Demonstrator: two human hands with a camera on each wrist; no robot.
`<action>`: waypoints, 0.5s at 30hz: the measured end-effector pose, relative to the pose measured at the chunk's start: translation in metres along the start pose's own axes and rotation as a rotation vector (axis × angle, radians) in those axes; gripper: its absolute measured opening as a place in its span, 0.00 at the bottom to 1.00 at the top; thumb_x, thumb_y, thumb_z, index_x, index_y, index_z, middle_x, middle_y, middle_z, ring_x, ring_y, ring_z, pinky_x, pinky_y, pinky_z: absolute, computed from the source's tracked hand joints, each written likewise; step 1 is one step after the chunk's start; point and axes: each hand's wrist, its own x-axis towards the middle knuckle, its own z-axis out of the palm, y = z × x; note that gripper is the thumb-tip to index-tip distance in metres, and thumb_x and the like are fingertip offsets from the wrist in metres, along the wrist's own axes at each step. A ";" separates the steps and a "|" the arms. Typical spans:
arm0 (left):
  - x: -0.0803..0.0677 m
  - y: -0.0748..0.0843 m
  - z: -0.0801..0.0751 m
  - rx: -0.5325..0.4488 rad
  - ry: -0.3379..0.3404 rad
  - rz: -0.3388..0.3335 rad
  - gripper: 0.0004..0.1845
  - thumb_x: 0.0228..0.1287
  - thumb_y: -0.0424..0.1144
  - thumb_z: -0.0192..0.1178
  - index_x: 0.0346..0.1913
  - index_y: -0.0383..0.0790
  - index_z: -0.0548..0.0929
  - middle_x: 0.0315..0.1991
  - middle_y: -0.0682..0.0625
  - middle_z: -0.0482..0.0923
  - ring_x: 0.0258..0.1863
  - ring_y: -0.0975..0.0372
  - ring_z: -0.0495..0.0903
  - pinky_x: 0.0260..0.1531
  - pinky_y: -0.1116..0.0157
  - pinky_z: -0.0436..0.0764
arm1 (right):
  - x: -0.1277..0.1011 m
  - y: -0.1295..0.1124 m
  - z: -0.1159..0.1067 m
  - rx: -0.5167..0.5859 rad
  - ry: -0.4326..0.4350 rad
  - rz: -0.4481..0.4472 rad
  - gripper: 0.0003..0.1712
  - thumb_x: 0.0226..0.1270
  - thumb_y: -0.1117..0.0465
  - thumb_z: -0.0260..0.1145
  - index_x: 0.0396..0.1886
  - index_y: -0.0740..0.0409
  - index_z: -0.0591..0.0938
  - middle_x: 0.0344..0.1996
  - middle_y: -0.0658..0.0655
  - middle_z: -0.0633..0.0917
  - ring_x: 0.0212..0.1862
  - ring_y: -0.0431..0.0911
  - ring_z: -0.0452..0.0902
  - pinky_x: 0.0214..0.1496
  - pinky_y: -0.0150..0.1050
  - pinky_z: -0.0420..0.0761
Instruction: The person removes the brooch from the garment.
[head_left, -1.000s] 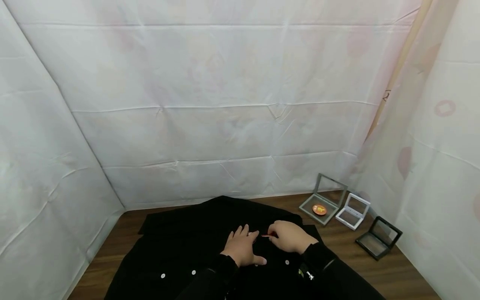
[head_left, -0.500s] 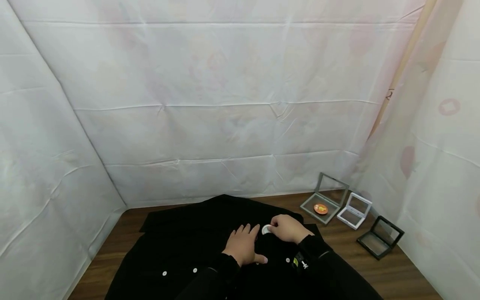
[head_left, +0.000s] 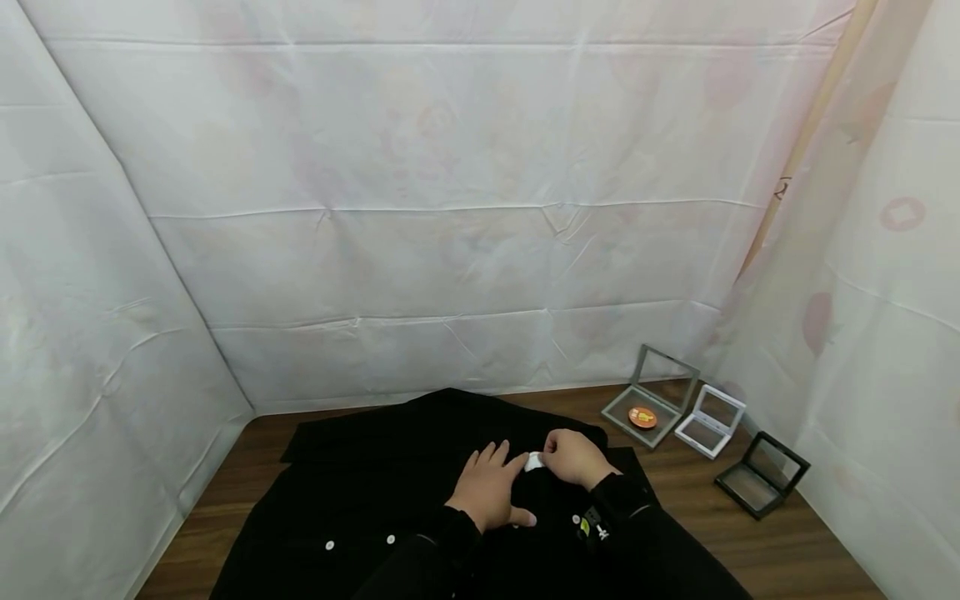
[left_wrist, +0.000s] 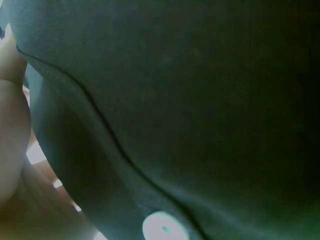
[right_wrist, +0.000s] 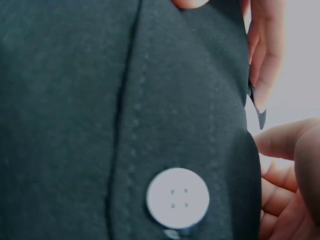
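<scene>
A black shirt (head_left: 360,492) with white buttons lies spread over the table. My right hand (head_left: 581,460) pinches a small round badge (head_left: 533,462) above the cloth, and its pale side shows in the head view. My left hand (head_left: 486,487) rests on the shirt with fingers spread, its index fingertip right beside the badge. In the right wrist view, a four-hole button (right_wrist: 178,198) sits on the stitched front strip, and fingers of both hands show past the cloth edge. Another button (left_wrist: 165,227) appears at the bottom of the left wrist view.
To the right on the wooden table (head_left: 810,567) stand three small clear-windowed cases with raised lids: a grey case (head_left: 611,414), a white case (head_left: 692,442) and a black case (head_left: 753,503). An orange round badge (head_left: 642,417) lies in the grey one. White curtains (head_left: 420,250) surround the table.
The right hand has turned the badge from its thin reddish edge to its pale side and shifted slightly. The left index fingertip has come closer to it.
</scene>
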 end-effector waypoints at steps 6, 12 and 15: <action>0.002 0.000 0.000 -0.037 -0.046 -0.004 0.50 0.52 0.72 0.70 0.77 0.56 0.70 0.78 0.45 0.63 0.76 0.47 0.62 0.72 0.44 0.64 | -0.001 0.002 0.002 -0.003 0.018 0.016 0.12 0.70 0.61 0.70 0.27 0.53 0.77 0.22 0.49 0.76 0.25 0.43 0.70 0.32 0.41 0.70; 0.004 -0.002 0.001 -0.094 -0.085 -0.023 0.48 0.53 0.71 0.71 0.77 0.58 0.70 0.77 0.45 0.64 0.76 0.47 0.62 0.71 0.44 0.64 | -0.001 0.004 0.004 -0.002 0.024 0.014 0.11 0.70 0.63 0.69 0.28 0.52 0.77 0.23 0.49 0.76 0.25 0.43 0.70 0.32 0.41 0.71; 0.004 -0.002 0.000 -0.112 -0.091 -0.029 0.48 0.53 0.70 0.71 0.77 0.58 0.71 0.77 0.44 0.64 0.76 0.47 0.61 0.72 0.44 0.64 | 0.000 0.006 0.006 -0.003 0.030 0.005 0.10 0.70 0.63 0.68 0.28 0.52 0.77 0.23 0.48 0.76 0.25 0.43 0.71 0.32 0.40 0.71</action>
